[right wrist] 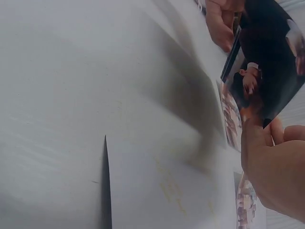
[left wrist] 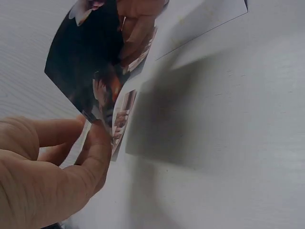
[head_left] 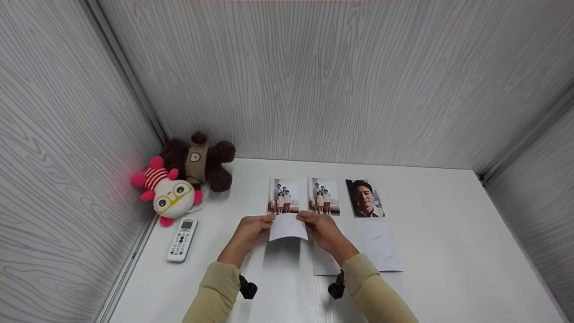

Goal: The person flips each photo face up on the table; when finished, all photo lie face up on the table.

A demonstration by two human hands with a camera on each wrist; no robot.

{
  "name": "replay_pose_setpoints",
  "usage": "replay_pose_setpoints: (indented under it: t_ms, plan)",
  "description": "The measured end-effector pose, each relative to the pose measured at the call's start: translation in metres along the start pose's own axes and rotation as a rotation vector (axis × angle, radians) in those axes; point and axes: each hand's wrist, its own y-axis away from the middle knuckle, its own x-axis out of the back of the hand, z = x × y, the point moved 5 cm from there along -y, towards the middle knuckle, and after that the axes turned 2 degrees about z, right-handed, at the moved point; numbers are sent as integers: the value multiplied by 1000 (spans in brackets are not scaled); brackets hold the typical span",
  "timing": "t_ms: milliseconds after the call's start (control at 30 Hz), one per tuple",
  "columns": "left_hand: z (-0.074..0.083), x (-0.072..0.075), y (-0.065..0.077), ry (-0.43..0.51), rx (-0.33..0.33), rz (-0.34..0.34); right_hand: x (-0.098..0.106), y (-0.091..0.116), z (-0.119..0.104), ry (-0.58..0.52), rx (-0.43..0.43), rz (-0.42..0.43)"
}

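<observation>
Photo [head_left: 288, 227], white from head view, pictured from wrists

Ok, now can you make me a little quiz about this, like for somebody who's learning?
1. How many photos lie face up on the table?
2. True or false: the white remote and the brown soft toy are both to the left of those photos.
3. What do the left hand and right hand hold between them?
a) the white remote
b) a bent photo
c) the brown soft toy

Key: 1. Three. 2. True. 3. b.
</observation>
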Motion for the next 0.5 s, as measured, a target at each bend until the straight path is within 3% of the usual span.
replay_pose_setpoints:
  t_ms: [300, 500]
  plan:
    - [11, 0, 0, -33, -147, 37, 4, -3, -8, 25, 24, 15]
    - [16, 3, 1, -43, -216, 60, 1, -1, -14, -35, 53, 34]
